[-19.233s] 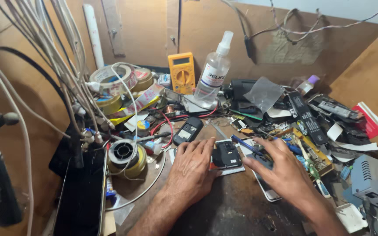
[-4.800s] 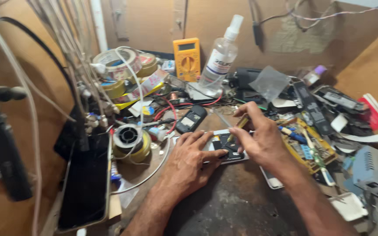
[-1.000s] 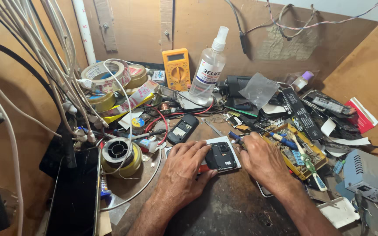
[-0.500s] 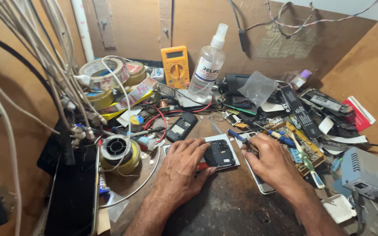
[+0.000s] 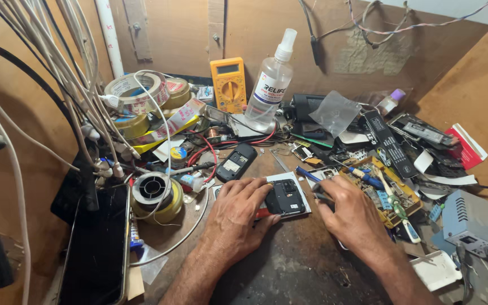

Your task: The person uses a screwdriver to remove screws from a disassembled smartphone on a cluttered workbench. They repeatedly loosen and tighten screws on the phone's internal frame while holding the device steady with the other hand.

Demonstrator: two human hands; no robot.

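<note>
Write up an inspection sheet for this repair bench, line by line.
Surface: dark worn benchtop, scuffed.
Job's things: opened phone lying flat between both hands.
Clutter: yellow multimeter, spray bottle, tape rolls, solder spool, parts tray.
Grippers: left hand pressing on the phone; right hand holds a thin tool, its kind unclear.
Cables: white bundle hanging at left; red wire.
Surroundings: brown board walls.
</note>
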